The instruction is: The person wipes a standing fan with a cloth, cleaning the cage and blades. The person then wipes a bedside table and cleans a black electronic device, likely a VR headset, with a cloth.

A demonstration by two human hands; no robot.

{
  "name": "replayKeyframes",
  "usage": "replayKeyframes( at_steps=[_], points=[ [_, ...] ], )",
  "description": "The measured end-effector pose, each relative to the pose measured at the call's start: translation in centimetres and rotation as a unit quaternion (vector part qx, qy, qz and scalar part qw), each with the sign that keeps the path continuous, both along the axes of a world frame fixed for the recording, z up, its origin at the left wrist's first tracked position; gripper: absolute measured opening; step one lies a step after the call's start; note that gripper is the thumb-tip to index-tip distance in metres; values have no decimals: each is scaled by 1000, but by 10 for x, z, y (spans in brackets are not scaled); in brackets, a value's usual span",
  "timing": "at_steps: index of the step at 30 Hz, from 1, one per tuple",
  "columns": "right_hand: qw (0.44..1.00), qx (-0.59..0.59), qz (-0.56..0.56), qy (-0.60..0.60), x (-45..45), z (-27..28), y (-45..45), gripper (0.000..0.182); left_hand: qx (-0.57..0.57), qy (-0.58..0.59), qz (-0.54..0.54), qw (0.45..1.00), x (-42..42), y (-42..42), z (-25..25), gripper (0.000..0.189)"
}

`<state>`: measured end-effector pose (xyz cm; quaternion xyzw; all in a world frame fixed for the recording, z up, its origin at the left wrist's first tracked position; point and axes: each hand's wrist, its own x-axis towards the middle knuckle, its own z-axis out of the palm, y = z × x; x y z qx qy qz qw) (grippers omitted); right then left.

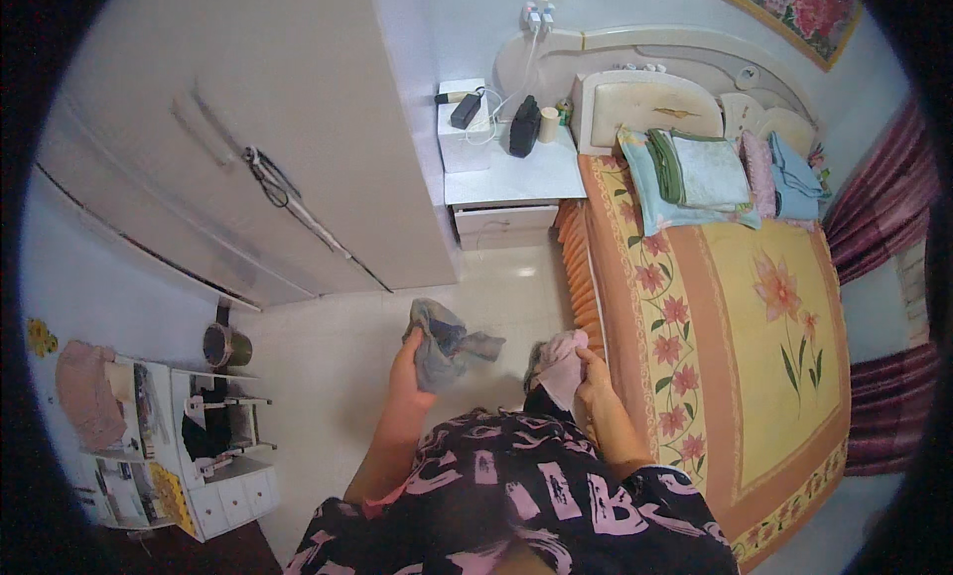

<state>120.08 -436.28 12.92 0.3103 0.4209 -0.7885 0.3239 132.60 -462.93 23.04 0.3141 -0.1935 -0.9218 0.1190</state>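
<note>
My left hand [408, 367] grips a crumpled grey plastic bag [439, 352] with something dark blue inside its mouth. One end of the bag sticks out to the right above the tiled floor. In my right hand [593, 378] is a bunched pale pink cloth [563, 359], held close to the left side of the bed [752, 337]. A dark and greyish bundle shows beside and below the pink cloth; whether it is part of the same piece I cannot tell. The two hands are apart, in front of my black patterned shirt.
A tall wardrobe [313, 128] with a cord hung on its handle stands ahead left. Beside the bed is a white nightstand [514, 184] holding a black bag [526, 127]. Folded bedding [707, 169] lies near the headboard. At left are a bin [228, 346] and a white desk [234, 497].
</note>
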Motion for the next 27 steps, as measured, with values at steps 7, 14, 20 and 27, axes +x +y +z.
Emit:
replayKeyframes(
  at_steps=[7, 14, 20, 27],
  points=[
    [999, -28, -40, 2, -144, -43, -10, 35, -18, 8, 4, 1000, -118, -18, -15, 33],
    [999, -8, -12, -29, -307, -94, -46, 34, -88, -37, -52, 994, -305, -25, -59, 32],
    [997, 65, 30, 3, -463, -121, -96, 32, -309, -215, -138, 916, -477, -33, -138, 35],
    [934, 252, 140, 213, -580, -179, -113, 40, -761, -184, -292, 549, -591, -31, -201, 56]
  ],
)
